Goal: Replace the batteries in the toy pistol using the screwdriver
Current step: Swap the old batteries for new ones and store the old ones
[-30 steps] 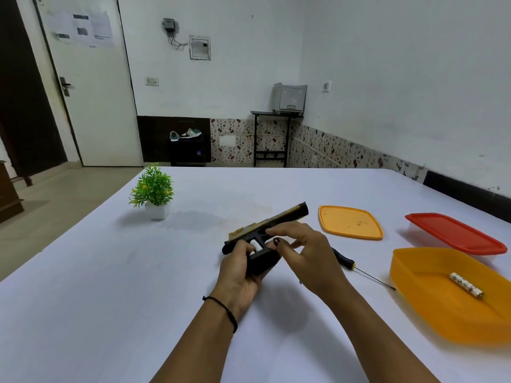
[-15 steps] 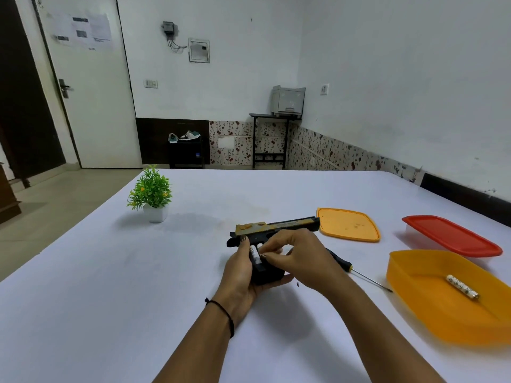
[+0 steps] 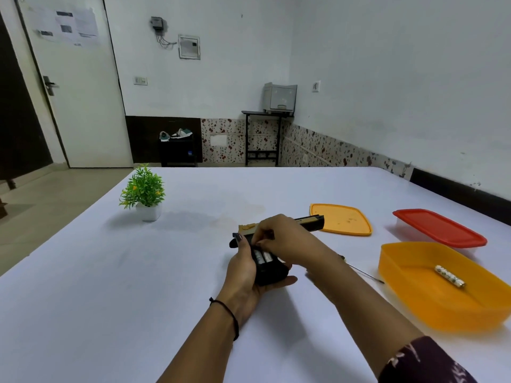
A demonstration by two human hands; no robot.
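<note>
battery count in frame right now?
3. Two batteries side by side in the toy pistol's open grip, held by the left hand; one battery loose in the orange tub. The right hand covers part of the grip, so more may be hidden.

Black-and-tan toy pistol [image 3: 307, 220], barrel rightward, white batteries [image 3: 262, 257] in its open grip; screwdriver [image 3: 362, 272] just to its right
</note>
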